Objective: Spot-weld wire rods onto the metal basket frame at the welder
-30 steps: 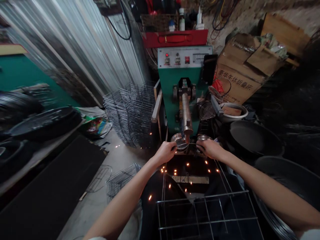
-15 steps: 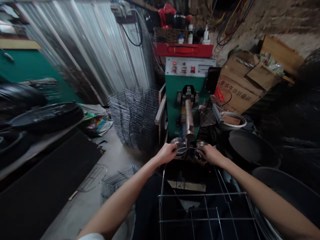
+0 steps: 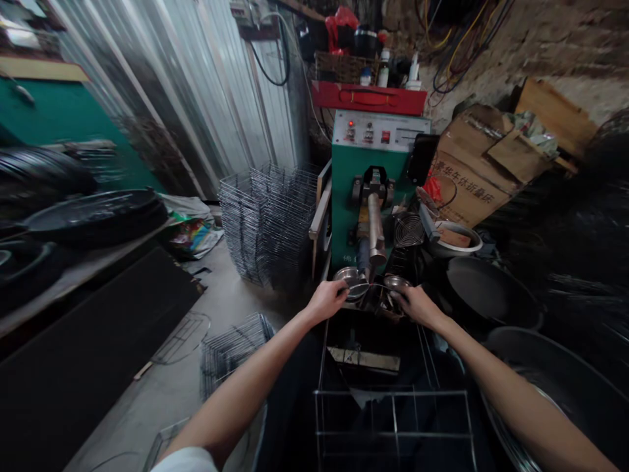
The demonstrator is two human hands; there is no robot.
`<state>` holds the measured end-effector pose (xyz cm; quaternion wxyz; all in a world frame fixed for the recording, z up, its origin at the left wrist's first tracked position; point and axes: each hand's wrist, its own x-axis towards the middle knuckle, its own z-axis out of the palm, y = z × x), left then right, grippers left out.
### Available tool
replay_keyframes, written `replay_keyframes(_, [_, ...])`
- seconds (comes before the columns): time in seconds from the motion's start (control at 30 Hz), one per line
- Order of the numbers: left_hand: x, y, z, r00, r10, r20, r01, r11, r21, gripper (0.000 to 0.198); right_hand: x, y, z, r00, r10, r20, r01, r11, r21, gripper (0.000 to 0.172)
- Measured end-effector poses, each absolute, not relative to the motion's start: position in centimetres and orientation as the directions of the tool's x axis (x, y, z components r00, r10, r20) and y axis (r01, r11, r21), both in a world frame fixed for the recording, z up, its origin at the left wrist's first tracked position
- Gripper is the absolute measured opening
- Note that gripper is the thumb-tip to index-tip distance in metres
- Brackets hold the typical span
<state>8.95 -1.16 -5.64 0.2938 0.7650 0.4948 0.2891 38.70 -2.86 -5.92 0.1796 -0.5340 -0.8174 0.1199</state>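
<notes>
Two grips, my left hand (image 3: 325, 303) and my right hand (image 3: 417, 307), seem closed on the wire rack (image 3: 393, 392) at the spot welder (image 3: 371, 196); many stacked racks (image 3: 268, 223) stand beside it.

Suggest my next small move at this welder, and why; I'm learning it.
Probably steady the thin wire under the ram with your left hand and right hand: both hands sit at the steel dishes, and the ram's tip hangs just above the wire.

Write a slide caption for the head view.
Left hand and right hand at two round steel dishes beneath a green spot welder.
</notes>
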Motion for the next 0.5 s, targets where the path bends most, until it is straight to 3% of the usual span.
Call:
replay_keyframes(0.13, [4.9,-7.4,-8.1,0.287,0.955,0.078,0.485,-0.215,0.848,0.056,40.6,-7.3,-6.2,-0.256,0.958,0.129,0.767,0.282,-0.576,0.04])
replay_keyframes(0.2, [2.8,-12.2,-10.8,0.205,0.974,-0.097,0.213,0.053,0.976,0.073,41.9,-10.0,-5.8,-0.143,0.972,0.187,0.738,0.231,-0.634,0.044])
replay_keyframes(0.23, [2.0,-14.7,-12.5,0.19,0.96,-0.205,0.093,0.191,0.977,0.084,42.4,-11.4,-5.3,-0.08,0.973,0.216,0.729,0.205,-0.654,0.044])
replay_keyframes(0.33, [1.4,-20.8,-17.4,0.181,0.906,-0.382,-0.149,0.409,0.9,0.108,43.4,-15.2,-3.5,0.051,0.962,0.269,0.693,0.16,-0.703,0.042])
replay_keyframes(0.5, [4.7,-23.9,-21.6,0.442,0.807,-0.391,-0.444,0.576,0.686,0.108,45.3,-19.3,-4.1,0.144,0.954,0.262,0.561,0.14,-0.816,0.044])
